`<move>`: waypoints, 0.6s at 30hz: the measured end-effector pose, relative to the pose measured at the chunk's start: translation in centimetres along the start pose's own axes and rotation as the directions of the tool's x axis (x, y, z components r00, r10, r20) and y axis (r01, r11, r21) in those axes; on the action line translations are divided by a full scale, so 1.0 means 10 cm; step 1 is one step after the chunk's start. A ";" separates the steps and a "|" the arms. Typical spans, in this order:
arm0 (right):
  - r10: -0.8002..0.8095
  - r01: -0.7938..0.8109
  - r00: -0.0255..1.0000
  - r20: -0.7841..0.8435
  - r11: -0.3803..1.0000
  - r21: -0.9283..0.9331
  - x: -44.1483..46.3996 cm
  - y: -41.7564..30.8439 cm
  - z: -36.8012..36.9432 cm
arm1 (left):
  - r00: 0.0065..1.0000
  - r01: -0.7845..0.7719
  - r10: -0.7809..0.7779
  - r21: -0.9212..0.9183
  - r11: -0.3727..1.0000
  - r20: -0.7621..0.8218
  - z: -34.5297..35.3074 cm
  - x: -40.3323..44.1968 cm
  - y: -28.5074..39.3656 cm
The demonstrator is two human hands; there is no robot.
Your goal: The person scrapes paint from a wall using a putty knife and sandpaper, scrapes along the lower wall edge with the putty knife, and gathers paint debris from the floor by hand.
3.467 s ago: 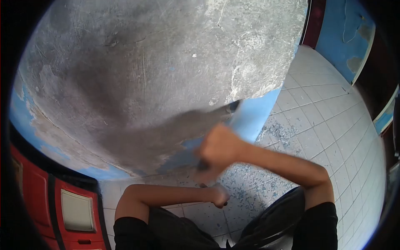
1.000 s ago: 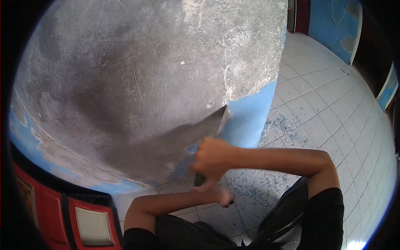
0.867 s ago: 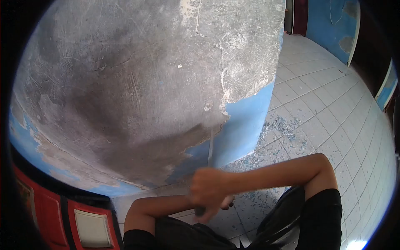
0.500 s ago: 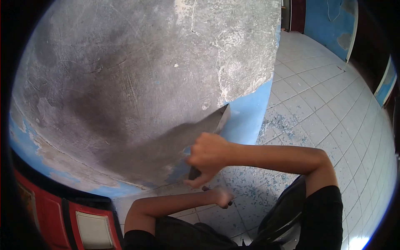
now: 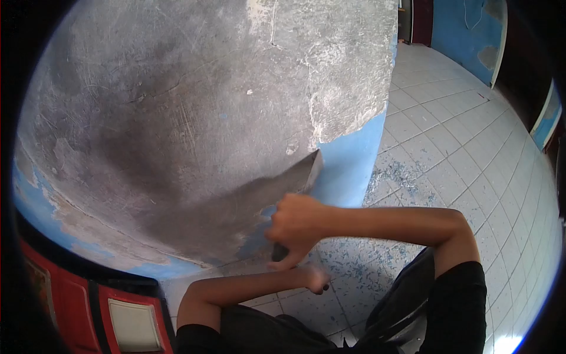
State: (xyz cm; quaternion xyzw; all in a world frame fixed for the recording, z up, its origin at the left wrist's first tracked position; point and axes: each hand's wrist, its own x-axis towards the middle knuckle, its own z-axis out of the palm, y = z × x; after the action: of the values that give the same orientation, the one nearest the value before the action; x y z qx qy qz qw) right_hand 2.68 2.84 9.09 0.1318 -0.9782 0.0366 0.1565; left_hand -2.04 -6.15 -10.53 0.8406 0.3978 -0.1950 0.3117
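My right hand (image 5: 298, 227) is closed around the dark handle of a scraper (image 5: 313, 171). The metal blade points up against the wall (image 5: 194, 106), at the border between bare grey plaster and blue paint (image 5: 348, 159). My left hand (image 5: 315, 278) sits lower, near my lap, with its fingers wrapped round a thin dark object (image 5: 325, 287). Only a short end of that object shows, so its kind is unclear.
Blue and grey paint flakes (image 5: 365, 265) litter the white tiled floor (image 5: 466, 153) beside the wall. At lower left stands a red and black piece of furniture (image 5: 65, 295) with a pale panel. A blue wall (image 5: 463, 35) and dark doorways are further back.
The scraper and my right hand have shifted slightly down along the wall, with the blade tip moving a little left. My left hand stays in nearly the same place.
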 end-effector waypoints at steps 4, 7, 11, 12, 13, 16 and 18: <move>-0.012 0.011 1.000 0.022 0.999 0.033 -0.02 0.14 -0.08 | 1.000 -0.005 0.006 -0.060 0.998 0.009 -0.35 -0.13 0.09; -0.028 0.024 0.999 0.029 0.992 0.124 -0.02 0.17 -0.04 | 0.998 0.013 -0.011 -0.024 1.000 0.058 -0.35 -0.14 0.14; 0.010 -0.009 0.999 0.040 1.000 -0.011 -0.08 -0.04 -0.10 | 0.994 -0.020 0.022 -0.018 1.000 0.110 -0.33 -0.07 0.11; 0.014 -0.013 0.999 0.042 1.000 -0.014 -0.09 -0.01 -0.12 | 0.994 -0.024 0.026 -0.015 1.000 0.109 -0.21 -0.05 0.06; -0.003 0.003 1.000 0.016 1.000 -0.002 -0.08 0.05 -0.15 | 0.995 -0.070 0.076 -0.084 0.994 0.065 -0.05 -0.03 -0.04; -0.022 0.023 0.999 -0.044 0.999 0.031 -0.07 0.04 -0.19 | 0.990 -0.002 0.013 -0.082 0.997 0.140 -0.17 -0.01 0.03; -0.023 0.022 1.000 0.008 0.999 0.041 -0.09 -0.01 -0.25 | 0.965 0.106 -0.107 0.016 0.994 0.238 -0.27 0.02 0.09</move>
State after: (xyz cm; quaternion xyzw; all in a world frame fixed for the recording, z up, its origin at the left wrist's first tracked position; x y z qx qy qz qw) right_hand 4.23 3.28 11.20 0.1462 -0.9763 0.0544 0.1498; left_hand -0.97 -4.66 -8.30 0.7889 0.4018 -0.3118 0.3449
